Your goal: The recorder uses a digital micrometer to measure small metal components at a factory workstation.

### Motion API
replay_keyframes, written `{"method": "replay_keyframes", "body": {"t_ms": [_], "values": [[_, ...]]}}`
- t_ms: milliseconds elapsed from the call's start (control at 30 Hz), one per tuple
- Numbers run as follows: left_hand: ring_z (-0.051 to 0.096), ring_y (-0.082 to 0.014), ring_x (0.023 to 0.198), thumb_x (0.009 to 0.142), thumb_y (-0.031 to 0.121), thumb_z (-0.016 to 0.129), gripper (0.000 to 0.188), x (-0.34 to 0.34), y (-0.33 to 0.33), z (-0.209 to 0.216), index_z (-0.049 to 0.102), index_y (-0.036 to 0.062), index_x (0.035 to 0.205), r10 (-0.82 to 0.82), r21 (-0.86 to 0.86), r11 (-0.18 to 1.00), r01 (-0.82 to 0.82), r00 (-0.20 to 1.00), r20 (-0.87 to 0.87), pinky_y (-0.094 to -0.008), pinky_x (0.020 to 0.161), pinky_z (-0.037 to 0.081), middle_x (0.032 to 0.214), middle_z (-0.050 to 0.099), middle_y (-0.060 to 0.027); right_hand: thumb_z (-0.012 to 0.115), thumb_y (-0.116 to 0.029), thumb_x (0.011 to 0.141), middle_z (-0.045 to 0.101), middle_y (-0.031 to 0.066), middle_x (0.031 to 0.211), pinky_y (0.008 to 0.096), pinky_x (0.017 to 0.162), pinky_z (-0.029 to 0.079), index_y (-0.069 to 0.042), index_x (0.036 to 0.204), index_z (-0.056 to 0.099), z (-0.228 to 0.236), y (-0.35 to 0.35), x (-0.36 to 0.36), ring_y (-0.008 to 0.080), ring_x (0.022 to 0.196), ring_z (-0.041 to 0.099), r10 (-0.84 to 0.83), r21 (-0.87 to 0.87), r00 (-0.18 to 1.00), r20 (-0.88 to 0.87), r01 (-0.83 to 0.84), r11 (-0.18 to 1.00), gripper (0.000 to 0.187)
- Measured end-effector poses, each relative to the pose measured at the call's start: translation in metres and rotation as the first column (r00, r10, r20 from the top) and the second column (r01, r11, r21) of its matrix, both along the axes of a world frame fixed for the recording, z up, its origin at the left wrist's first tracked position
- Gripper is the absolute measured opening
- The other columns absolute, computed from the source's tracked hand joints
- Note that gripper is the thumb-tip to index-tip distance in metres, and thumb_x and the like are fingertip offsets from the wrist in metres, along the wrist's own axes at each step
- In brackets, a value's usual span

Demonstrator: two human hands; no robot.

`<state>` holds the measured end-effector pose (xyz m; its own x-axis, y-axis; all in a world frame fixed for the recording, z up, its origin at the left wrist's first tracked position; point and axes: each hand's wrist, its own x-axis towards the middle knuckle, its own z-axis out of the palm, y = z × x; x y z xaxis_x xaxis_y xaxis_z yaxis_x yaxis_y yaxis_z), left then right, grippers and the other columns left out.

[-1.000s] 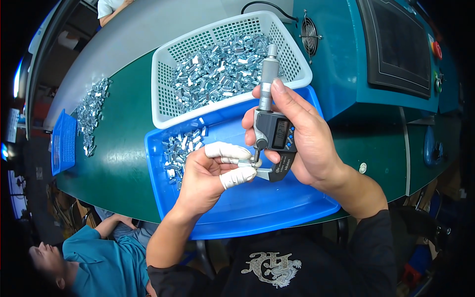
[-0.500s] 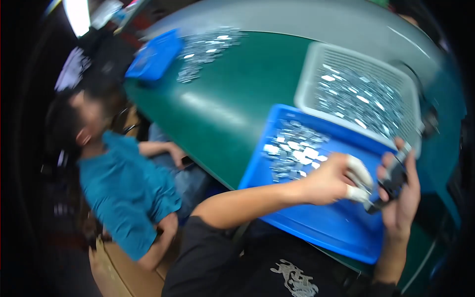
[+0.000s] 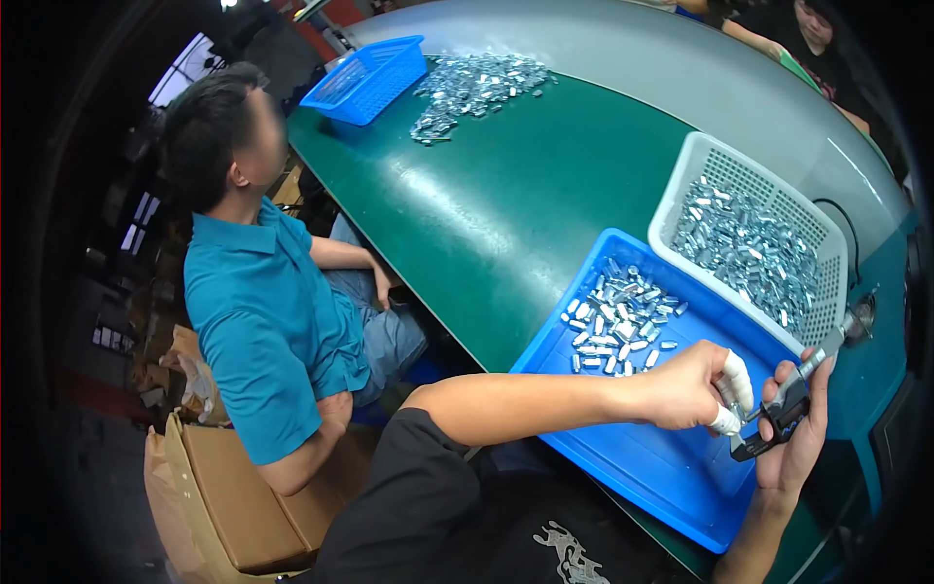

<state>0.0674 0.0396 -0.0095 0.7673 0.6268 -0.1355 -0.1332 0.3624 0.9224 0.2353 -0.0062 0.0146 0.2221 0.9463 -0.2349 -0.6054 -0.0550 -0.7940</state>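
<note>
Left hand [image 3: 681, 389]: pinches one metal piece [image 3: 746, 417] at the micrometer [image 3: 793, 403], above blue tray [image 3: 671, 474]. Right hand [image 3: 800, 450]: grips micrometer. Gauging appears unfinished; loose pieces [image 3: 623, 326] lie in tray, a heap [image 3: 749, 253] fills white basket [image 3: 669, 216]; checked share is indeterminable.

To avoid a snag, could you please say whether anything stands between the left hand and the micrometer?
Nothing visible does: the left hand has its fingertips right at the micrometer in the right hand; details there are too small to judge.
</note>
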Motion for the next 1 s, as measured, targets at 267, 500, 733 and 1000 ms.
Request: {"method": "replay_keyframes", "body": {"t_ms": [267,500,733,1000], "values": [[0.065,-0.0189,0.089,0.077,0.003,0.071,0.030,-0.011,0.006,0.007,0.061,-0.0019,0.104,0.025,-0.040,0.999,-0.029,0.995,-0.096,-0.0307,0.081,0.053,0.097,0.066,-0.0114,0.041,-0.041,0.097,0.060,0.0089,0.083,0.0203,0.037,0.040,-0.007,0.110,0.048,0.005,0.014,0.001,0.0138,0.064,0.060,0.109,-0.079,0.992,-0.065,-0.114,0.990,0.038],[0.065,-0.0203,0.090,0.081,-0.001,0.067,0.028,-0.006,0.001,0.006,0.060,-0.0041,0.108,0.026,-0.155,0.987,-0.034,0.998,-0.057,-0.0324,0.080,0.055,0.101,0.066,-0.0129,0.041,-0.042,0.098,0.062,0.0112,0.083,0.0206,0.037,0.042,-0.005,0.108,0.048,0.005,0.006,0.014,0.0142,0.066,0.064,0.143,0.034,0.987,-0.074,-0.141,0.989,0.039],[0.065,-0.0200,0.088,0.079,-0.003,0.068,0.027,-0.006,-0.004,0.004,0.061,-0.0040,0.105,0.064,-0.004,0.998,-0.065,0.995,-0.074,-0.0319,0.077,0.056,0.099,0.066,-0.0129,0.039,-0.043,0.098,0.062,0.0103,0.084,0.0204,0.040,0.044,-0.003,0.116,0.049,0.000,0.005,0.014,0.0131,0.068,0.064,0.164,0.048,0.984,-0.068,-0.161,0.986,0.046],[0.065,-0.0201,0.089,0.079,-0.005,0.067,0.028,-0.007,-0.003,0.006,0.060,-0.0048,0.106,0.084,0.020,0.996,-0.083,0.994,-0.069,-0.0332,0.079,0.056,0.100,0.066,-0.0140,0.039,-0.044,0.097,0.063,0.0105,0.085,0.0196,0.039,0.044,-0.003,0.116,0.049,-0.001,0.008,0.014,0.0131,0.068,0.064,0.172,0.065,0.980,-0.098,-0.166,0.984,0.046]]}}
